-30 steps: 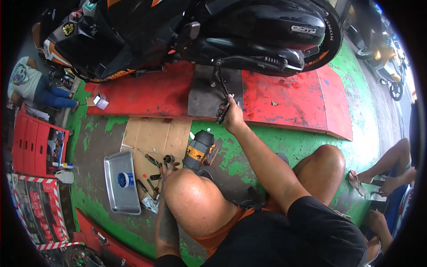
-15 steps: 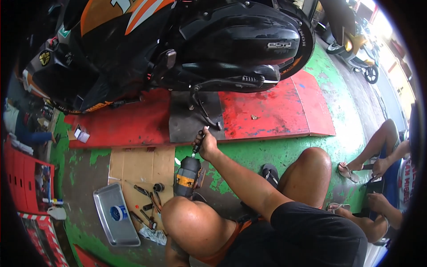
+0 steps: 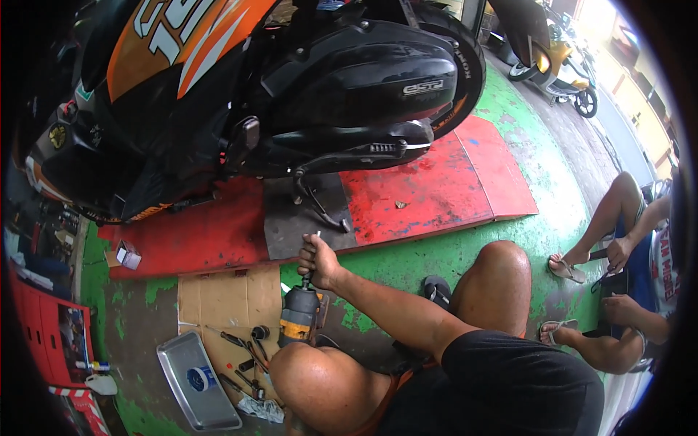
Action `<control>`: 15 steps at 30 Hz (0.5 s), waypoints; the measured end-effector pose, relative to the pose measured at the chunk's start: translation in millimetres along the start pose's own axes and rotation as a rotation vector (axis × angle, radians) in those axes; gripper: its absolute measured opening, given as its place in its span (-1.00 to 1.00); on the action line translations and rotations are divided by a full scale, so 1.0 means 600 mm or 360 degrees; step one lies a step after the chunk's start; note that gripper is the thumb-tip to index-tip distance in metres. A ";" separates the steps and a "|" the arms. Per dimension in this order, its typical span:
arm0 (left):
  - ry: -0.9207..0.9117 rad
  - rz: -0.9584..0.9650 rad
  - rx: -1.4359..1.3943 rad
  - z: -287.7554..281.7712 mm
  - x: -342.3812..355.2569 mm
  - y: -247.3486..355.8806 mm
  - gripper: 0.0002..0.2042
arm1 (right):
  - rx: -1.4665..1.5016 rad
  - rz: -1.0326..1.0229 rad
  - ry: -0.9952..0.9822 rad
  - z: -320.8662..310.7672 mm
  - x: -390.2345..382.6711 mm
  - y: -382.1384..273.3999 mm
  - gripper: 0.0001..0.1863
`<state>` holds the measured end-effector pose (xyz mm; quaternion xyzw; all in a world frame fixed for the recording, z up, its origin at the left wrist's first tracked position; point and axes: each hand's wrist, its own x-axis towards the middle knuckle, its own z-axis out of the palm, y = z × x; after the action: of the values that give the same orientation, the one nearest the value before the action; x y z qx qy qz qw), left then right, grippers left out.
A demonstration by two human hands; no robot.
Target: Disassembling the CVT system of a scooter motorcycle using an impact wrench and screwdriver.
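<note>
My knees: I squat on the green floor (image 3: 451, 254), bare knees filling the lower part of the view.
Right hand (image 3: 318, 260): it reaches forward from my right arm, its grip closed into a fist around a thin pale rod (image 3: 317, 237) whose tip pokes up above my knuckles; I think it is a small tool or a bolt, but it is too small to tell.
Left hand: hidden below my left knee, so I cannot tell what its grip is doing.
Power driver (image 3: 299, 315): black and yellow, standing on the floor just below my right fist, between my knee and the cardboard, not in my grip.
Cardboard (image 3: 218, 299): a flat brown sheet on the floor to my left, with several dark hand tools (image 3: 243, 347) lying on its near end.
Metal tray (image 3: 195, 383): beside the tools, at my lower left, with a small round blue and white tin (image 3: 198, 378) in it.
Red ramp (image 3: 436, 190): a worn red platform just beyond my fist, with a grey plate (image 3: 291, 221) in its middle.
Kickstand (image 3: 320, 207): down on the grey plate, just ahead of my hand.
Scooter (image 3: 291, 94): black and orange, standing on the ramp, farthest from me.
Other person (image 3: 625, 276): seated at my right in sandals, well apart from my hand.
</note>
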<state>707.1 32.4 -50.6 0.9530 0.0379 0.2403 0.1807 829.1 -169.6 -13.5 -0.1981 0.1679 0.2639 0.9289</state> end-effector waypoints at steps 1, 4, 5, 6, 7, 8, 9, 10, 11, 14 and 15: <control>0.0025 0.0017 0.0043 -0.007 0.001 0.008 -0.62 | 0.0093 0.0015 -0.0190 0.023 -0.008 -0.006 -0.53; 0.0088 0.0066 0.0181 -0.033 0.000 0.029 -0.60 | 0.0195 -0.0094 -0.0648 0.131 -0.046 -0.028 -0.53; 0.0111 0.0087 0.0231 -0.043 0.003 0.035 -0.60 | 0.0217 -0.0091 -0.0814 0.175 -0.063 -0.040 -0.52; 0.0138 0.0109 0.0289 -0.057 0.007 0.038 -0.59 | 0.0242 -0.0084 -0.0986 0.221 -0.082 -0.050 -0.52; 0.0185 0.0127 0.0367 -0.081 0.014 0.042 -0.58 | 0.0285 -0.0042 -0.1304 0.273 -0.102 -0.053 -0.52; 0.0203 0.0140 0.0405 -0.115 0.029 0.038 -0.58 | 0.0328 -0.0001 -0.1621 0.322 -0.125 -0.056 -0.52; 0.0392 0.0286 0.0148 -0.158 0.056 0.034 -0.54 | 0.0310 0.0021 -0.1873 0.372 -0.158 -0.063 -0.53; 0.0555 0.0444 -0.0146 -0.190 0.093 0.043 -0.50 | 0.0272 0.0013 -0.2100 0.408 -0.191 -0.081 -0.54; 0.0712 0.0599 -0.0449 -0.221 0.124 0.064 -0.45 | 0.0260 -0.0014 -0.2241 0.440 -0.227 -0.097 -0.54; 0.0118 0.0743 -0.1411 -0.332 0.185 0.184 -0.51 | 0.0225 -0.0175 -0.2370 0.509 -0.340 -0.134 -0.50; 0.0104 0.0675 -0.1290 -0.359 0.220 0.214 -0.53 | 0.0232 -0.0185 -0.2386 0.522 -0.372 -0.145 -0.50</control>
<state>720.0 4.0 231.1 0.7841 -0.2493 0.2972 0.4845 762.5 -189.4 374.6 0.0880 -0.5027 0.2668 0.8175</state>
